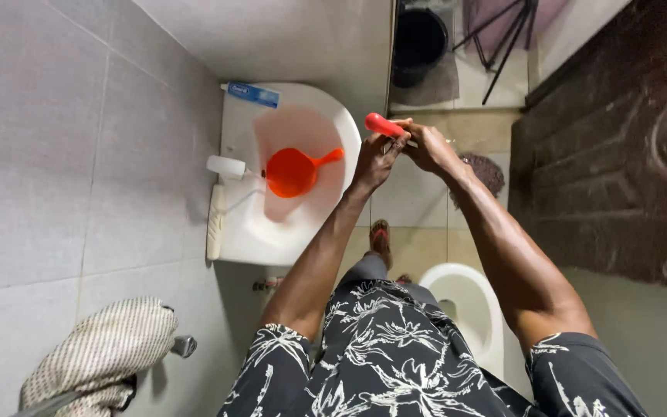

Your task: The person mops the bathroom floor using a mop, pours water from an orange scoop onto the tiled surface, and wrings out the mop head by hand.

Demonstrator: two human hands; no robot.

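Observation:
Both my hands meet in front of me, just right of a white sink (233,232). My left hand (376,158) and my right hand (426,147) together grip a thin object with a red handle (380,123) that sticks out to the upper left; it looks like a toothbrush. An orange plastic scoop (293,171) lies in the sink basin. A blue and white tube (252,94) rests on the sink's far rim. A white tap (227,166) stands on the sink's left side.
A white toilet bowl (468,297) stands below my right arm. A striped towel (98,355) hangs on a rail at lower left. A black bucket (418,38) and a folding stand (503,35) are beyond. A dark door (619,139) fills the right side.

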